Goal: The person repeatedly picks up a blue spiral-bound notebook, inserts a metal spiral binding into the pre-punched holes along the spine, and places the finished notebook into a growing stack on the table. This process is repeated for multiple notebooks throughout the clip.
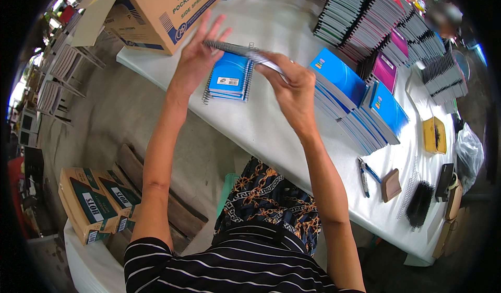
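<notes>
A spiral notebook, seen nearly edge-on and partly blurred, is up above the table in my right hand, whose fingers and thumb close on its near right end. My left hand is at the notebook's far left end, fingers spread and stretched upward; the wire edge passes by its thumb, and whether they touch is hard to tell. Beneath both hands lies a small stack of blue spiral notebooks with a white label on the top cover and wire coils along both sides.
An open cardboard box stands at the table's far left. Blue notebook stacks and taller piles fill the right. Pliers, a brown block, black coils and a yellow tray lie nearer. Cartons sit lower left.
</notes>
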Tool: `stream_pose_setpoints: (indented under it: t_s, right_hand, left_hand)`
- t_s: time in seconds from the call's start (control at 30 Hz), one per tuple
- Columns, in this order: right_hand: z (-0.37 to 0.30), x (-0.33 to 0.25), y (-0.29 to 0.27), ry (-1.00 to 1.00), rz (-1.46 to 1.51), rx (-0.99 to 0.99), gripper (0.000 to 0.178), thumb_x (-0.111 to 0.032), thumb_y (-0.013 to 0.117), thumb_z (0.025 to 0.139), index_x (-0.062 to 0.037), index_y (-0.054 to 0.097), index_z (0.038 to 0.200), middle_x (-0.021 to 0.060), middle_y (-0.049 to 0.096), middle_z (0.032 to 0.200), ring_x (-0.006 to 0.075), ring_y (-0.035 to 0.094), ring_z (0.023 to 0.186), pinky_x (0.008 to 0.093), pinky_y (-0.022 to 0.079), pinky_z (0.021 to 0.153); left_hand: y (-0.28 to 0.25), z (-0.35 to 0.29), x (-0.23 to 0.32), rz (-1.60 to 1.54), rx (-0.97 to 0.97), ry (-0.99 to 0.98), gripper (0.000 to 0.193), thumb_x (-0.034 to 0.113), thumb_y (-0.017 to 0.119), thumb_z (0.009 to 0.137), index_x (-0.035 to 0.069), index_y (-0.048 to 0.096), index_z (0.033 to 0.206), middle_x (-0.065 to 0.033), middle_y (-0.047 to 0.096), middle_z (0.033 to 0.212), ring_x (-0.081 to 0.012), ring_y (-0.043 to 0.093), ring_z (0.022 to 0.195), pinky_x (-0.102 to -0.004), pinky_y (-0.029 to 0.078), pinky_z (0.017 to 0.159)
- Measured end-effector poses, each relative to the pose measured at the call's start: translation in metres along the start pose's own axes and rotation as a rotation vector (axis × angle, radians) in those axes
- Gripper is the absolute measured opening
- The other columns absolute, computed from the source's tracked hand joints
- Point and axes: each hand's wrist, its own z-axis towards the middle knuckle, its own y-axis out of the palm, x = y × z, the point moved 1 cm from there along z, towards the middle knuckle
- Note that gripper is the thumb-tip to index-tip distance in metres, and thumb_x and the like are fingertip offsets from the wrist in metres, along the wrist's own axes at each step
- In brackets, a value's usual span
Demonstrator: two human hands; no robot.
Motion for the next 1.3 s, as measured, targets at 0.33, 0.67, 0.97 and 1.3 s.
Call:
stream_pose_setpoints:
  t_s: [0.33,0.67,0.97,1.3]
  right_hand:
    - [-0.023,0.048,-0.004,-0.455,-0.858,0.191,0.043,-0.025,0.071,0.082,-0.0121,0.064,0.123,0.0125,0.058,0.129,0.0325,0.052,0.123,0.0516,0.035,0.109]
    - [-0.054,0.075,-0.086,-0.223,-1.308,0.343,0.051,0.003,0.058,0.085,-0.0017,0.052,0.135,0.0194,0.048,0.142,0.0320,0.047,0.132,0.0429,0.038,0.112]
    - [-0.066,0.072,-0.096,-0.378,-1.286,0.250,0.053,0.003,0.055,0.084,-0.0010,0.051,0.136,0.0206,0.051,0.140,0.0315,0.050,0.130,0.0428,0.039,0.111]
    - [-0.187,0.034,-0.089,-0.184,-0.862,0.434,0.076,-0.018,0.078,0.072,0.0006,0.045,0.138,0.0158,0.050,0.141,0.0310,0.044,0.135,0.0473,0.031,0.114]
  left_hand:
    - [-0.051,-0.019,-0.045,0.811,0.070,-0.486,0.061,0.016,0.063,0.094,-0.001,0.037,0.146,-0.0155,0.032,0.155,-0.0196,0.048,0.128,-0.0304,0.036,0.108]
    - [-0.017,-0.005,-0.033,1.328,0.179,-0.228,0.058,0.018,0.063,0.094,0.013,0.041,0.147,-0.0195,0.029,0.156,-0.0270,0.027,0.145,-0.0345,0.035,0.110]
    - [0.103,-0.031,-0.050,-0.356,0.043,-0.788,0.071,0.046,0.056,0.096,-0.002,0.036,0.145,-0.0192,0.045,0.144,-0.0294,0.048,0.131,-0.0427,0.039,0.109]
    - [0.172,-0.059,-0.070,-0.135,-0.233,-0.702,0.054,0.011,0.059,0.096,0.005,0.039,0.146,-0.0109,0.056,0.135,-0.0137,0.058,0.114,-0.0316,0.050,0.097]
